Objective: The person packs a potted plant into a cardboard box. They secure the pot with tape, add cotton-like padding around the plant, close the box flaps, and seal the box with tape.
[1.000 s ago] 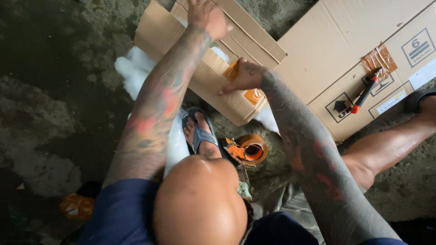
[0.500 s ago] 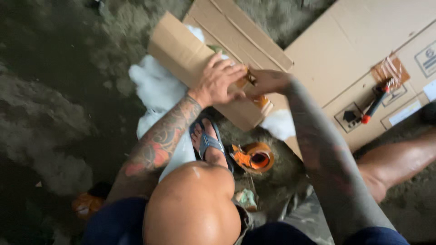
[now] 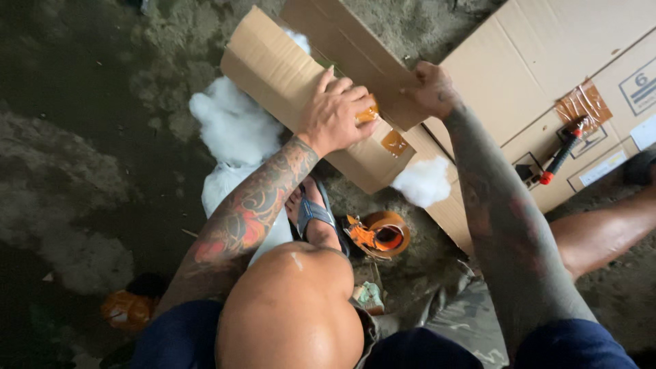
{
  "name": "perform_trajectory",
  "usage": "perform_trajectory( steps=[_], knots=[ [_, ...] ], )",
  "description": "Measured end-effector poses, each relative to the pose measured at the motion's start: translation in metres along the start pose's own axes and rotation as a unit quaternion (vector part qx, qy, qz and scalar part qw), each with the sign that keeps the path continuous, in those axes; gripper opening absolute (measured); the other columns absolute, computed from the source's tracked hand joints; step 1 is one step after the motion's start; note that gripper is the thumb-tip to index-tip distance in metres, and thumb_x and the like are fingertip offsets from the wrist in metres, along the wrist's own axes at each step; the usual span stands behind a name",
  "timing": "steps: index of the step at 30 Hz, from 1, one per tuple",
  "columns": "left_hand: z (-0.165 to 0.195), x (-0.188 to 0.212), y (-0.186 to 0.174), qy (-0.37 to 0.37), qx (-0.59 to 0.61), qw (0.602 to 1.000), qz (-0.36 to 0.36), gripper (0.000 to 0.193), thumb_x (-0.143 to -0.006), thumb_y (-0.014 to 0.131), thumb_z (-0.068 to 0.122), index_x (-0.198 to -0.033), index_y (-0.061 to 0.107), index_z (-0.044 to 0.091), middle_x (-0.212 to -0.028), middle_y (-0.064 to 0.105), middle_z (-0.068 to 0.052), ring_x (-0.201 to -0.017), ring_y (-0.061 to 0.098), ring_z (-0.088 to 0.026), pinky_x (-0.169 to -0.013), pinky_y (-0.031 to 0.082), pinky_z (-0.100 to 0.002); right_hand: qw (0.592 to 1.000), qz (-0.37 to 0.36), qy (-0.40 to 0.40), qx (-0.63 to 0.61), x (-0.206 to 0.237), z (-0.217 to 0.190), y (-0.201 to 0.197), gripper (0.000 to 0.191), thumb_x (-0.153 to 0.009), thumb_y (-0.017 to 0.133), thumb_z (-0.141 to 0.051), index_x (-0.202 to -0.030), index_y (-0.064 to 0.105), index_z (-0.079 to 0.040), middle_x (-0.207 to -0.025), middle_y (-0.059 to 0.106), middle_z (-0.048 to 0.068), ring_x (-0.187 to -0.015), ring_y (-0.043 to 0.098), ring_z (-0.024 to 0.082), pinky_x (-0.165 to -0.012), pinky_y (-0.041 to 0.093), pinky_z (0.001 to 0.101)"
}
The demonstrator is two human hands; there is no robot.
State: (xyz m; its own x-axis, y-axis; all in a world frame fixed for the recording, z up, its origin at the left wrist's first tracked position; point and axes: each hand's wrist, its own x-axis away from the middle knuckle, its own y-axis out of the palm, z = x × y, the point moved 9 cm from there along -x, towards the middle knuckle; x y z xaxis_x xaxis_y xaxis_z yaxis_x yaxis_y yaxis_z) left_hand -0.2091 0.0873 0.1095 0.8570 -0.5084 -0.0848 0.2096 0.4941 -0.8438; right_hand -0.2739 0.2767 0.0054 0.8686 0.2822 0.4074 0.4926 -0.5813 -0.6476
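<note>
The concrete floor (image 3: pixel 82 171) carries everything. A large flattened cardboard sheet (image 3: pixel 547 61) lies at upper right, bearing a red-handled tool (image 3: pixel 562 156). The smaller cardboard box (image 3: pixel 301 89) sits before you, tilted, with white stuffing (image 3: pixel 236 126) beside and beneath it and a second tuft (image 3: pixel 424 181) at its near corner. Your left hand (image 3: pixel 336 113) lies palm-down on the box, fingers spread flat over brown tape (image 3: pixel 369 113), gripping nothing. Your right hand (image 3: pixel 429 89) presses the upper flap's edge, fingers curled; whether it grips cannot be told. An orange tape dispenser (image 3: pixel 379 236) rests beside your sandalled foot (image 3: pixel 314 219).
</note>
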Motion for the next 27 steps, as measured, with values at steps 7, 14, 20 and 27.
perform_trajectory(
  steps=[7,14,20,27],
  knots=[
    [0.0,0.001,0.011,-0.024,-0.021,0.996,0.079,0.022,-0.089,0.069,0.038,-0.096,0.077,0.019,-0.109,0.071,-0.003,-0.121,0.058,-0.035,-0.118,0.024,-0.063,0.981,0.036,-0.133,-0.138,0.044,-0.053,0.002,0.045,-0.081,0.075,-0.013,-0.125,0.068,-0.005,-0.097,0.073,0.017,-0.079,0.066,0.014,-0.069,0.056,0.0329],
    [0.003,0.025,0.014,-0.06,-0.036,0.996,0.056,0.021,-0.094,0.066,0.03,-0.106,0.077,0.017,-0.114,0.07,-0.008,-0.125,0.056,-0.037,-0.12,0.023,-0.063,0.983,0.148,-0.102,-0.047,0.091,-0.077,0.018,0.036,-0.092,0.067,-0.011,-0.127,0.073,-0.015,-0.106,0.074,0.022,-0.091,0.075,0.035,-0.08,0.06,0.041],
    [0.005,0.035,0.003,-0.083,0.008,0.991,0.103,0.04,-0.102,0.062,0.033,-0.132,0.06,0.006,-0.145,0.047,-0.019,-0.146,0.037,-0.043,-0.126,0.021,-0.066,0.994,0.107,0.03,-0.021,0.104,-0.064,0.046,0.041,-0.092,0.063,-0.01,-0.13,0.075,-0.019,-0.099,0.072,0.024,-0.089,0.072,0.04,-0.08,0.058,0.0442],
    [0.008,0.043,0.011,-0.087,-0.063,0.993,0.05,0.033,-0.102,0.055,0.035,-0.129,0.071,0.025,-0.165,0.033,-0.002,-0.152,0.028,-0.039,-0.116,0.01,-0.08,0.98,0.163,-0.106,-0.052,0.12,-0.086,0.041,0.045,-0.09,0.058,-0.001,-0.133,0.068,-0.007,-0.125,0.07,0.023,-0.108,0.071,0.038,-0.093,0.058,0.0404]
  ],
)
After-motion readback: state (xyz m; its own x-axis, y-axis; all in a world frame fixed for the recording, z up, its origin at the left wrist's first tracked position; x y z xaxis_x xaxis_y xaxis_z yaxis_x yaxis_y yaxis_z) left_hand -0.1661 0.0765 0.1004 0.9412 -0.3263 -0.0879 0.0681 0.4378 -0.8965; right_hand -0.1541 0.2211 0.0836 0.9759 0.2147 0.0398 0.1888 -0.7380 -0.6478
